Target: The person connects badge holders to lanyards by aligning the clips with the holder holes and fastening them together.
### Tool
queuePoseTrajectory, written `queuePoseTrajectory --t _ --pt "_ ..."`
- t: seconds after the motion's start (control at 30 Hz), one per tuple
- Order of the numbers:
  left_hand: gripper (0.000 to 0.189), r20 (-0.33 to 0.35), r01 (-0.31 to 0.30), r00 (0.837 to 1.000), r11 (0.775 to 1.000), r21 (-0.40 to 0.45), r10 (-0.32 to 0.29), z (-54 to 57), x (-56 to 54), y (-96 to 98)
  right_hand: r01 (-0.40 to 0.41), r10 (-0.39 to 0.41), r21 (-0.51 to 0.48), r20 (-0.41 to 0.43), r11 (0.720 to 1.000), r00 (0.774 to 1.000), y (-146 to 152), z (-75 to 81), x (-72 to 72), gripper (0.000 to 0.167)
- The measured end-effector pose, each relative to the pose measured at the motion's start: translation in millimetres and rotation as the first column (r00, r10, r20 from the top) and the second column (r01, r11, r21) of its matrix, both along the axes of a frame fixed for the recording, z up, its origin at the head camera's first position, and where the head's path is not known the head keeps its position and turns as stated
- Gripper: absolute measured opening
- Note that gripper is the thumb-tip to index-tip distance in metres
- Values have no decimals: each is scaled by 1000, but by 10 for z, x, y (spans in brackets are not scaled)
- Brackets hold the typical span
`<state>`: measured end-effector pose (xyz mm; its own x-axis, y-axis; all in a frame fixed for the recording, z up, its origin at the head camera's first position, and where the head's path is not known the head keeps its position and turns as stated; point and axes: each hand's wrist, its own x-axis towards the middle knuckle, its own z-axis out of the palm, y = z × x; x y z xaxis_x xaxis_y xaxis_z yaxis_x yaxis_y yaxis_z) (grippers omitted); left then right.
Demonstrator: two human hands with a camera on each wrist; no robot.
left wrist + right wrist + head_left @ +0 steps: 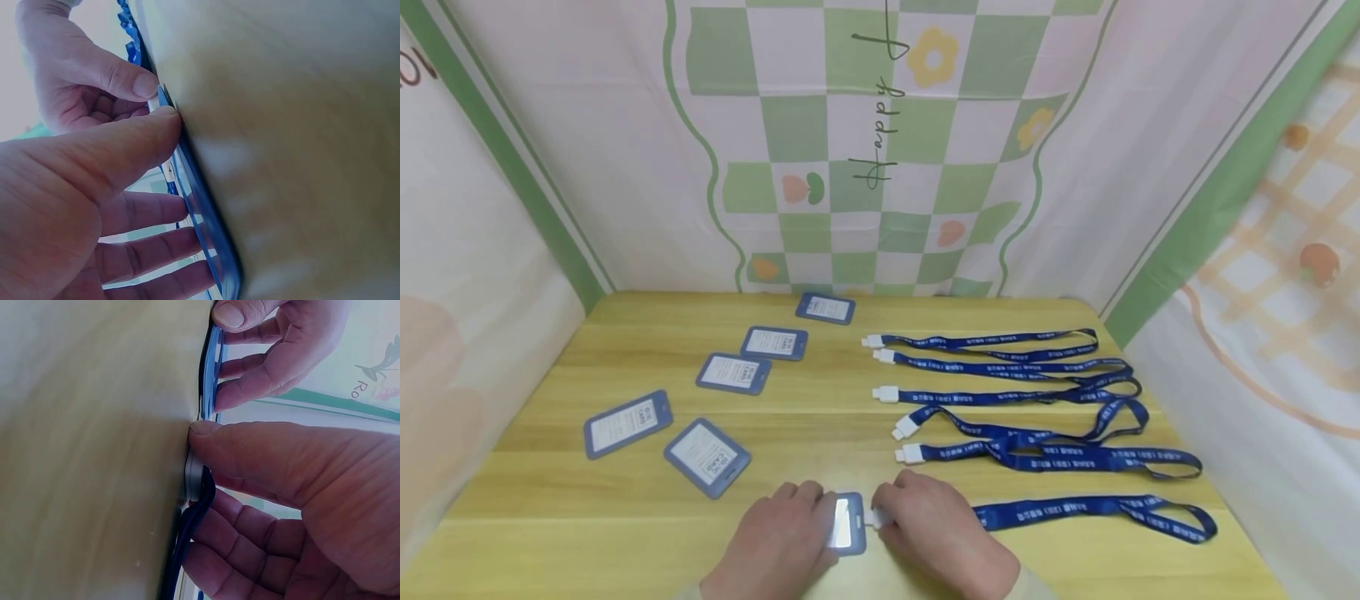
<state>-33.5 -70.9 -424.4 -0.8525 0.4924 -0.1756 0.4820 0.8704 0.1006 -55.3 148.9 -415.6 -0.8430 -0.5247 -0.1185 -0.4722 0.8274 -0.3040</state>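
Near the front of the table, my left hand [784,533] grips a blue ID card holder [850,525] by its edges. Its thumb is on the near edge in the left wrist view, where the holder [209,219] lies close to the wooden surface. My right hand [938,532] pinches the white clip [194,478] of a dark blue lanyard [1060,510]. That clip sits right at the slotted end of the holder; whether they are joined cannot be made out. The lanyard's strap runs off to the right, partly hidden under the right hand.
Several more blue card holders [707,457] lie scattered at the left and back of the wooden table [820,433]. At the right, several lanyards [1015,398] lie in rows, white clips pointing left. Printed cloth [865,125] hangs behind and at both sides.
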Motion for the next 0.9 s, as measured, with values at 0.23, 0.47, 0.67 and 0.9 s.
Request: queuePoseTrajectory --t 0.23,0.47,0.67,0.9 --pt "64 23 -10 1000 1000 3 10 5 -1 14 -11 11 -1 7 1000 1000 -18 -7 -3 17" --pt "65 -13 9 1000 1000 15 -9 5 7 -10 -21 21 -5 12 1000 1000 -23 -14 -5 17" --pt "64 -55 23 998 999 26 -22 7 24 -20 -24 24 13 -3 1000 1000 -29 -12 0 15" --pt "64 -27 20 999 999 25 -20 18 15 -23 -27 27 10 5 1000 1000 -31 -6 5 15"
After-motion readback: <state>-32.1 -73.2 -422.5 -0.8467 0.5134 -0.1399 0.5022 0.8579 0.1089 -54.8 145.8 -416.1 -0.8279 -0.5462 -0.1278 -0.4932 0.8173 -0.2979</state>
